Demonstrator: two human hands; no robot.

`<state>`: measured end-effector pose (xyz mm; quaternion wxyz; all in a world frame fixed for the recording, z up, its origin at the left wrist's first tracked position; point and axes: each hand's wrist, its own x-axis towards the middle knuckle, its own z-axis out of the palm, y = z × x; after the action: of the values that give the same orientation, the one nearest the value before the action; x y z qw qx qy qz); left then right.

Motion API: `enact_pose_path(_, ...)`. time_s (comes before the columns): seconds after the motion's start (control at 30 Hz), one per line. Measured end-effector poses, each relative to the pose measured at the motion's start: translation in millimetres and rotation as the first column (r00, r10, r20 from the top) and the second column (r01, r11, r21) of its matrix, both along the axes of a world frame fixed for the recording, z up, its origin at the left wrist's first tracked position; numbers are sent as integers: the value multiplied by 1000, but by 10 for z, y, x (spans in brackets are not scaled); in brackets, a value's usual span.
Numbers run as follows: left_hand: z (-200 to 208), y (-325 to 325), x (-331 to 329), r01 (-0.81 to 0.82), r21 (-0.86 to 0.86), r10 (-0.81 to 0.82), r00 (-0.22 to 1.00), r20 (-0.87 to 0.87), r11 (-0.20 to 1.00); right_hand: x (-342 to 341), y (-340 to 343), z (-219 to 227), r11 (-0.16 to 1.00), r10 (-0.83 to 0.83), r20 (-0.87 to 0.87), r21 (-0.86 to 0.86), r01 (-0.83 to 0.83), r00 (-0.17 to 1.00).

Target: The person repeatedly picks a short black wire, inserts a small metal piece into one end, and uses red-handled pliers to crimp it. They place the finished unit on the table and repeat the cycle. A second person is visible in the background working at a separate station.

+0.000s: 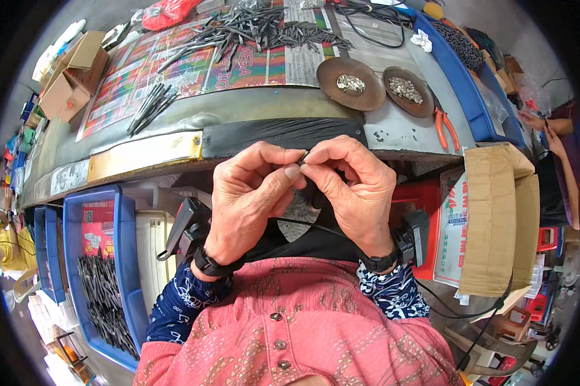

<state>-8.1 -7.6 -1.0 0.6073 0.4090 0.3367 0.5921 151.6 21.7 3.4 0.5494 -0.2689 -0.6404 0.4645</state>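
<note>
Left hand (pixel 248 186) and right hand (pixel 355 186) held close together.
A small dark piece (pixel 304 156) is pinched between their fingertips.

Bright, even light right across the table (pixel 238 104), a soft sheen catching its bare surface, darker pockets underneath! Crisp in the centre, but look outward: fisheye bends the straight edges hard, details stretch and soften, and black swallows every corner.
</note>
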Motion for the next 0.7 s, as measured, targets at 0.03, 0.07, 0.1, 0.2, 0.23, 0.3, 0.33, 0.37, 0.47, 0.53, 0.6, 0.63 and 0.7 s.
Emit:
enact_pose_path(0.03,-1,-2,3,4,-3,-4,1000,6,1000,-4,-7,2,1000,-10,3,-3,10,1000)
enact_pose_path(0.07,-1,-6,6,3,-4,-3,1000,7,1000,-9,-13,5,1000,-10,4,-5,10,1000)
enact_pose_path(0.1,-1,-9,8,3,-6,-3,1000,9,1000,-15,-20,7,1000,-11,4,-8,11,1000)
enact_pose_path(0.2,-1,-21,6,6,-27,-6,1000,7,1000,-42,-35,2,996,-19,-81,-85,12,997)
enact_pose_path(0.23,-2,-24,4,8,-36,-8,1000,5,999,-49,-36,-2,994,-18,-106,-108,6,994)
enact_pose_path(0.3,-7,-24,-1,12,-42,-11,1000,9,999,-54,-29,-13,988,-17,-157,-154,-7,987)
enact_pose_path(0.33,-10,-24,-5,14,-45,-13,1000,12,999,-49,-20,-17,992,-37,-108,-125,23,993)
enact_pose_path(0.37,-12,-23,-10,16,-41,-16,1000,17,999,-40,-6,-20,994,-58,-59,-95,52,997)
enact_pose_path(0.47,-7,-30,-36,6,-23,-7,1000,-15,1000,25,47,-1,989,-143,189,70,131,972)
enact_pose_path(0.53,7,-33,-56,-17,0,17,995,-99,1000,74,95,32,966,-206,307,218,142,929)
enact_pose_path(0.6,41,-53,-108,-24,91,49,956,-290,996,101,152,67,924,-252,351,365,116,902)
enact_pose_path(0.63,49,-44,-119,-24,176,94,912,-400,984,121,181,90,897,-286,372,429,109,883)
enact_pose_path(0.7,46,35,-118,7,425,242,814,-528,905,139,223,122,834,-343,401,546,79,849)
